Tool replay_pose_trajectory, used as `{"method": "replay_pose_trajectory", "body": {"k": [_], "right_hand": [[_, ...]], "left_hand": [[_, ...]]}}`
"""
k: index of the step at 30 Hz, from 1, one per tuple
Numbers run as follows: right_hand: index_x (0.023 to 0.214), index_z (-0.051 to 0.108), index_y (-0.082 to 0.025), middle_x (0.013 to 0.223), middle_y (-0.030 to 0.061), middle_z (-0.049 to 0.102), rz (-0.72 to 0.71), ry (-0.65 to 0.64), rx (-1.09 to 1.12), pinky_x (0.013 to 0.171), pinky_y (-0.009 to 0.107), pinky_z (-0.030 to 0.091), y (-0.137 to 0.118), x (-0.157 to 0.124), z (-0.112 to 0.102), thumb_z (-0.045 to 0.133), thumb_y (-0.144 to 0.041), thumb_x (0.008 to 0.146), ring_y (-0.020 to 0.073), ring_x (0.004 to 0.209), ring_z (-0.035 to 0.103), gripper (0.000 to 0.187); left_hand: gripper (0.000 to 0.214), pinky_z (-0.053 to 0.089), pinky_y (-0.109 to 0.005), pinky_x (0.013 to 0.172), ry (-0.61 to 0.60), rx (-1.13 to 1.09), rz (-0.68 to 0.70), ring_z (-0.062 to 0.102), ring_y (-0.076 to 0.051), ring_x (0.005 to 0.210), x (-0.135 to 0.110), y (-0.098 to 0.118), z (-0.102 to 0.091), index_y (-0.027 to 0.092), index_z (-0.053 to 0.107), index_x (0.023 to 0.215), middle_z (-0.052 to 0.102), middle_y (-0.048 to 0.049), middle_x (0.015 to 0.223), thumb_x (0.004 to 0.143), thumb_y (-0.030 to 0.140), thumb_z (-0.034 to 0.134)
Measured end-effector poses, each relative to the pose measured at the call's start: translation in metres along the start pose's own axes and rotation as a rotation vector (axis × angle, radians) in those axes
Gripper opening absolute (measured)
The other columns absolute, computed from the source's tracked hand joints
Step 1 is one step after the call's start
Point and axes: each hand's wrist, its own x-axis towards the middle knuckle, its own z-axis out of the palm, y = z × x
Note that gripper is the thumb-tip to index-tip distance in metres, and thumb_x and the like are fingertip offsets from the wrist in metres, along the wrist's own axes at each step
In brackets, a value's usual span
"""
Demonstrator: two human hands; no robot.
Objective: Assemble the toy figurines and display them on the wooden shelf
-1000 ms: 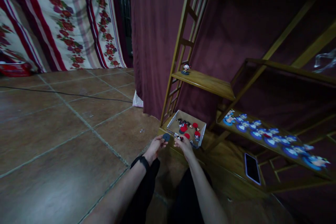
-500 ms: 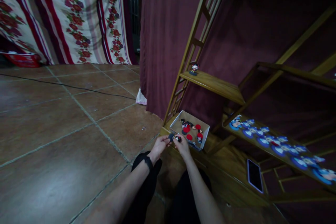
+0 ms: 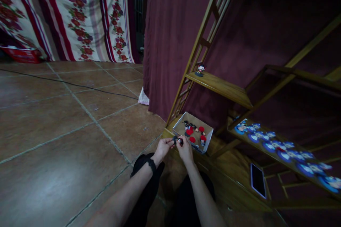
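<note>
My left hand pinches a small dark round base between thumb and fingers. Against it, my right hand grips a tiny black-haired figurine, partly covered by the fingers. Base and figurine meet between the two hands; whether they are joined I cannot tell. Just beyond my hands is a shallow cardboard box holding several similar figurines and red and dark discs. One like figurine stands upright on a dark base on the small wooden shelf above.
To the right, several blue-and-white figurines line a lower shelf. A phone or tablet with a dark screen lies on the wooden ledge. The ladder-like frame rises before a maroon curtain. A black cable crosses the tiled floor.
The figurine and the dark base have come closer together between my hands, and the base is turned differently. The view has shifted slightly.
</note>
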Motion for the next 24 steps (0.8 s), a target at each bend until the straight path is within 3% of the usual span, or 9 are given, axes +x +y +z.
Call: {"method": "replay_pose_trajectory", "body": {"k": [8,15,19,21,24], "right_hand": [[0.094,0.054,-0.021,0.092,0.0046,0.06,-0.052,-0.058,-0.066,0.076,0.029,0.044,-0.001,-0.004,0.0,0.046,-0.022,0.077,0.0175,0.086,0.057,0.019],[0.09,0.056,-0.022,0.084,0.0019,0.06,0.042,-0.146,0.16,0.072,0.031,0.049,0.014,0.002,0.003,0.048,-0.023,0.074,0.0168,0.079,0.057,0.018],[0.09,0.058,-0.023,0.093,0.004,0.054,0.089,-0.205,0.298,0.058,0.029,0.052,0.02,0.001,0.004,0.05,-0.022,0.072,0.0178,0.082,0.056,0.02],[0.089,0.059,-0.023,0.096,0.0047,0.051,0.08,-0.227,0.325,0.054,0.027,0.053,0.023,0.0,0.004,0.05,-0.022,0.071,0.0181,0.083,0.055,0.02],[0.088,0.058,-0.022,0.094,0.0042,0.05,0.027,-0.238,0.268,0.061,0.029,0.053,0.025,0.001,0.003,0.049,-0.019,0.071,0.0181,0.086,0.053,0.019]], "left_hand": [[0.027,0.037,-0.019,0.049,0.006,0.037,-0.029,0.052,-0.009,0.05,0.0,-0.001,-0.002,0.01,0.068,0.07,0.063,-0.0042,0.057,0.057,0.034,0.071],[0.02,0.038,-0.02,0.049,0.01,0.054,-0.049,0.051,-0.009,0.047,0.001,-0.001,-0.003,0.01,0.065,0.062,0.062,-0.0045,0.054,0.063,0.031,0.067],[0.017,0.036,-0.02,0.047,0.018,0.108,-0.045,0.05,-0.01,0.045,0.003,-0.004,-0.004,0.011,0.064,0.059,0.061,-0.0034,0.051,0.063,0.028,0.065],[0.016,0.035,-0.02,0.046,0.028,0.143,-0.055,0.048,-0.009,0.043,0.004,-0.005,-0.004,0.011,0.064,0.059,0.06,-0.0024,0.05,0.064,0.026,0.064],[0.014,0.034,-0.02,0.046,0.038,0.193,-0.079,0.048,-0.009,0.043,0.004,-0.007,-0.004,0.012,0.063,0.056,0.058,-0.0013,0.047,0.064,0.024,0.063]]}}
